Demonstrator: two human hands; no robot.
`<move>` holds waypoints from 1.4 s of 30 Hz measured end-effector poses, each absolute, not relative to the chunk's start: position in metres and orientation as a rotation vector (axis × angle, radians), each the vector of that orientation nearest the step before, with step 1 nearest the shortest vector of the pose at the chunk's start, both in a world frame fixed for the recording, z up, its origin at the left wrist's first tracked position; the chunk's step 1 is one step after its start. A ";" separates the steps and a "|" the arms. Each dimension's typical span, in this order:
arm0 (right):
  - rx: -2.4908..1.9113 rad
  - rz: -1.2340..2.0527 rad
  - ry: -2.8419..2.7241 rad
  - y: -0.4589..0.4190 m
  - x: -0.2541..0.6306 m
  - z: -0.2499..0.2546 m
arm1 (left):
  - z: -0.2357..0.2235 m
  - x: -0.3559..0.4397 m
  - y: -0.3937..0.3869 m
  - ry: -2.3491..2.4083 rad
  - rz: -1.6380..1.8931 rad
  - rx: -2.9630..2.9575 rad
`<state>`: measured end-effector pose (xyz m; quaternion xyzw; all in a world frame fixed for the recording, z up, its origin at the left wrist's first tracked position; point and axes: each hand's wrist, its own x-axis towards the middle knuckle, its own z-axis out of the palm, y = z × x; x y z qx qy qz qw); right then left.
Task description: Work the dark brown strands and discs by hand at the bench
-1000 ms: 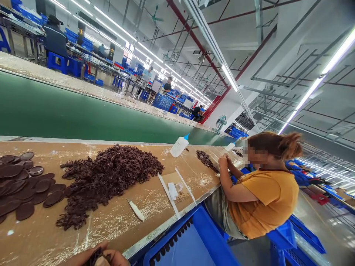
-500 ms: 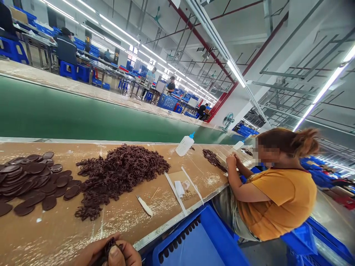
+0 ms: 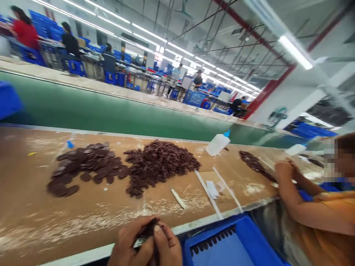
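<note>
At the bottom edge my left hand (image 3: pixel 128 246) and my right hand (image 3: pixel 167 247) are closed together around a small dark brown piece (image 3: pixel 146 231), held just over the near rim of the brown worktable (image 3: pixel 41 221). Farther back on the table lie a heap of tangled brown pieces (image 3: pixel 159 166) and, left of it, a spread of flat brown oval discs (image 3: pixel 83 166). A small white stick (image 3: pixel 179 198) lies between the heap and my hands.
A white glue bottle with a blue tip (image 3: pixel 218 143) lies behind the heap. A blue crate (image 3: pixel 222 247) stands below the table edge. A co-worker in an orange shirt (image 3: pixel 318 218) sits at right, hands together. A green conveyor belt (image 3: pixel 111 114) runs behind the table.
The view has swung left and down. My hands have come up into view, and the co-worker has slid toward the right edge. The piles have not moved on the table.
</note>
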<state>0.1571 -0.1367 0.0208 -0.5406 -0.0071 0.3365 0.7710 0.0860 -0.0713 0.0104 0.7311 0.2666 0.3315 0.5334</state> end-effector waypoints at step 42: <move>-1.356 0.760 -0.098 -0.166 0.166 0.046 | 0.033 0.085 -0.069 0.397 0.975 2.030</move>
